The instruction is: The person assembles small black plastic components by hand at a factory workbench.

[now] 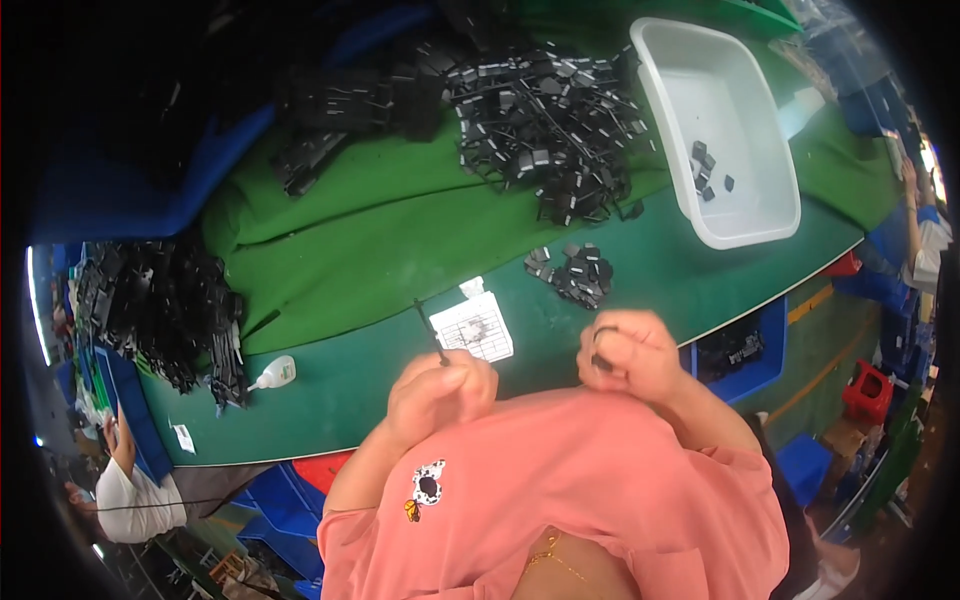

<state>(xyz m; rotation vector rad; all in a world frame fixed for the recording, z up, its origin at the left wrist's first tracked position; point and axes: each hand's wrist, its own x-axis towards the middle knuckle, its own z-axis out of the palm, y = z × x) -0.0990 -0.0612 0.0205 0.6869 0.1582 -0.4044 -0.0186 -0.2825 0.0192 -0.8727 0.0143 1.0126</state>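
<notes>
My left hand [440, 392] is closed around a thin black stick-like tool [431, 331] that points up and away from me over the green table [400, 250]. My right hand [628, 352] is closed on a small black plastic part [603, 335], held close to my chest. Both hands hover at the near table edge, above my pink shirt. A small pile of black parts [575, 273] lies just beyond my right hand, and a white printed card [474, 327] lies just beyond the tool's tip.
A white plastic tub [745, 225] with a few black parts stands at the far right. A big heap of black parts on runners [545, 120] fills the far centre; another heap [165, 305] sits left. A small white glue bottle [275, 374] lies near it. Other people sit at both sides.
</notes>
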